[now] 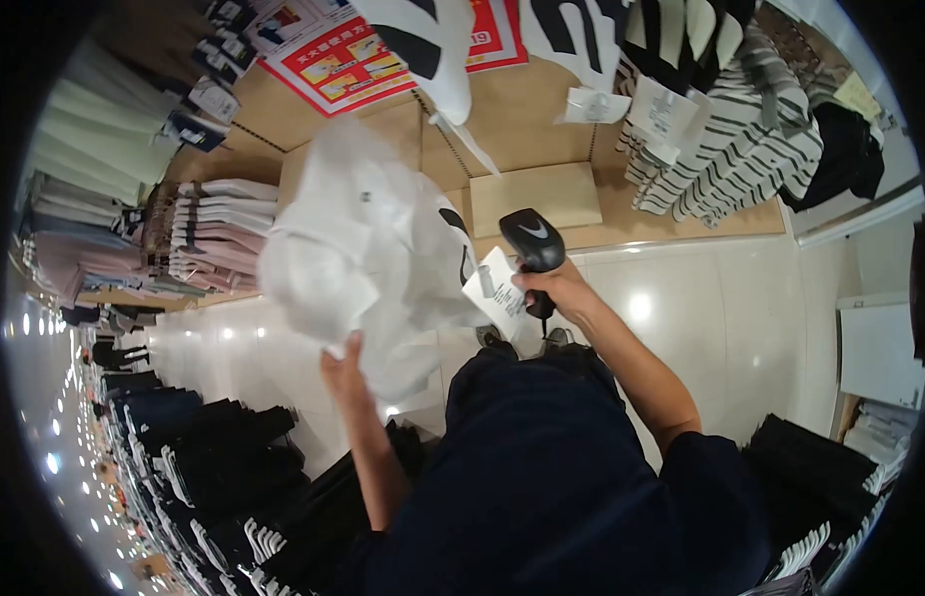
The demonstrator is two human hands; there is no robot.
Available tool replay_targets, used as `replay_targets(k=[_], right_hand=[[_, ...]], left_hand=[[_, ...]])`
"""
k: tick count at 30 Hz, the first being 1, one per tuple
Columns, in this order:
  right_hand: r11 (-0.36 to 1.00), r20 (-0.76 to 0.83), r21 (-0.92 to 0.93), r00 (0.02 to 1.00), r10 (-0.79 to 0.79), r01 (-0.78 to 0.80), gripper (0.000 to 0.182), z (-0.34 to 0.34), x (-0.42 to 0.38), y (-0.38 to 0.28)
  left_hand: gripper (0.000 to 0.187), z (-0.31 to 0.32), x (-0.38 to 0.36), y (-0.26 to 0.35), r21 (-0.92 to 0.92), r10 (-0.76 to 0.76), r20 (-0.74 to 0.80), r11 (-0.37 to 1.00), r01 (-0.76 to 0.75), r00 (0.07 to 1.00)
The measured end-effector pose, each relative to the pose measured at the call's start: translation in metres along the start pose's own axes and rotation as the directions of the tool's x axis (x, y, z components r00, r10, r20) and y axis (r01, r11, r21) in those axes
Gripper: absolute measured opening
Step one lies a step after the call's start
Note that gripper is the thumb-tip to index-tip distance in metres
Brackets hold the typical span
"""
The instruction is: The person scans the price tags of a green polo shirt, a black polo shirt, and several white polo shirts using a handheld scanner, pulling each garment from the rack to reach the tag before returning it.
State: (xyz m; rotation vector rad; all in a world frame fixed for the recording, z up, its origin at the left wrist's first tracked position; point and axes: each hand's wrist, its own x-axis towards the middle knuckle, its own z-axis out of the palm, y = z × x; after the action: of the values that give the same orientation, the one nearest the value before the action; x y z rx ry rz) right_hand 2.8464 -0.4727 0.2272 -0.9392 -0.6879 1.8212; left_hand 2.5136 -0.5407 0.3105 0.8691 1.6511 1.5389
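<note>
A white garment (328, 238) with a bit of black print hangs in front of me on the left, smeared by motion. My left hand (345, 377) is closed at its lower edge, with the cloth in the fingers. My right hand (562, 290) grips a black handheld barcode scanner (534, 241), head upward. Between that hand's thumb and the scanner sits a white hang tag (498, 290) with printed lines, at the garment's right edge. Whether a string ties the tag to the garment cannot be made out.
Striped tops (726, 149) hang at the upper right, and pale pink and white clothes (216, 230) at the left. Racks of black clothes (209, 442) stand on both sides behind me. A beige box (537, 199) rests on the low wooden base. Glossy tile floor (681, 298) lies between.
</note>
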Motion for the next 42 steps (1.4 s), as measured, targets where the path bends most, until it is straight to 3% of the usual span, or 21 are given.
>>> replay_targets(k=[1, 3, 6, 9, 11, 13, 15, 18, 19, 21, 24, 27, 31, 34, 35, 40, 42], right_hand=[[0.999, 0.044, -0.029, 0.999, 0.017, -0.016, 0.032, 0.016, 0.003, -0.004], [0.99, 0.141, -0.14, 0.989, 0.049, -0.029, 0.032, 0.048, 0.007, -0.011], [0.927, 0.296, -0.367, 0.955, 0.031, 0.083, 0.03, 0.082, 0.018, -0.013], [0.886, 0.379, -0.439, 0.925, 0.036, 0.146, 0.031, 0.097, 0.027, -0.016], [0.85, 0.387, -0.507, 0.919, 0.073, 0.146, 0.039, 0.096, 0.029, -0.018], [0.828, 0.357, -0.49, 0.93, -0.093, 0.271, 0.046, 0.088, 0.023, -0.016], [0.853, 0.268, -0.472, 0.958, -0.102, 0.223, 0.068, 0.074, 0.008, -0.022], [0.769, 0.24, -0.599, 0.966, -0.093, 0.223, 0.056, 0.026, -0.014, -0.016], [0.733, 0.253, -0.642, 0.965, -0.072, 0.223, 0.051, 0.005, -0.021, -0.007], [0.783, 0.255, -0.596, 0.967, -0.026, 0.178, 0.044, -0.02, -0.042, 0.012], [0.767, 0.227, -0.64, 0.964, 0.141, 0.039, 0.047, -0.014, -0.072, 0.016], [0.729, 0.351, -0.649, 0.936, 0.033, 0.218, 0.048, 0.002, -0.075, 0.013], [0.729, 0.347, -0.644, 0.938, 0.008, 0.232, 0.047, 0.012, -0.057, 0.012], [0.54, 0.408, -0.755, 0.911, -0.059, 0.373, 0.045, 0.019, -0.047, 0.01], [0.554, 0.405, -0.742, 0.911, -0.076, 0.377, 0.044, 0.023, -0.048, 0.007], [0.666, 0.207, -0.7, 0.966, -0.154, 0.256, 0.039, -0.006, -0.041, 0.034], [0.669, 0.115, -0.698, 0.962, -0.248, 0.256, 0.036, -0.003, -0.041, 0.016]], left_hand=[[0.04, 0.012, -0.004, -0.005, -0.027, 0.034, 0.081, 0.999, -0.031, 0.996], [0.044, 0.024, -0.006, -0.018, -0.119, -0.072, 0.165, 0.989, 0.093, 0.984], [0.046, 0.041, -0.016, -0.02, -0.228, -0.159, 0.271, 0.947, 0.224, 0.949], [0.043, 0.051, -0.02, 0.003, -0.022, -0.251, 0.377, 0.96, 0.279, 0.892], [0.04, 0.054, -0.021, 0.004, -0.027, -0.211, 0.397, 0.97, 0.241, 0.893], [0.036, 0.053, -0.021, 0.002, -0.037, -0.203, 0.374, 0.972, 0.233, 0.905], [0.032, 0.053, -0.02, -0.003, -0.055, -0.223, 0.311, 0.966, 0.252, 0.924], [0.029, 0.044, -0.015, -0.002, -0.079, -0.225, 0.201, 0.966, 0.245, 0.953], [0.03, 0.04, -0.014, 0.0, -0.072, -0.219, 0.183, 0.969, 0.235, 0.958], [0.031, 0.037, -0.012, 0.004, -0.054, -0.205, 0.156, 0.975, 0.216, 0.966], [0.032, 0.039, -0.013, 0.005, 0.004, -0.19, 0.182, 0.981, 0.192, 0.965], [0.031, 0.043, -0.016, -0.001, 0.063, -0.148, 0.247, 0.989, 0.137, 0.958], [0.03, 0.046, -0.018, -0.001, 0.15, -0.124, 0.278, 0.985, 0.085, 0.952], [0.032, 0.038, -0.013, 0.004, 0.22, -0.075, 0.285, 0.975, 0.011, 0.956], [0.033, 0.035, -0.01, 0.006, 0.255, -0.041, 0.296, 0.966, -0.038, 0.954], [0.035, 0.008, 0.004, 0.025, 0.437, 0.048, 0.38, 0.871, -0.225, 0.924], [0.032, -0.004, 0.014, 0.034, 0.681, 0.07, 0.415, 0.638, -0.36, 0.907]])
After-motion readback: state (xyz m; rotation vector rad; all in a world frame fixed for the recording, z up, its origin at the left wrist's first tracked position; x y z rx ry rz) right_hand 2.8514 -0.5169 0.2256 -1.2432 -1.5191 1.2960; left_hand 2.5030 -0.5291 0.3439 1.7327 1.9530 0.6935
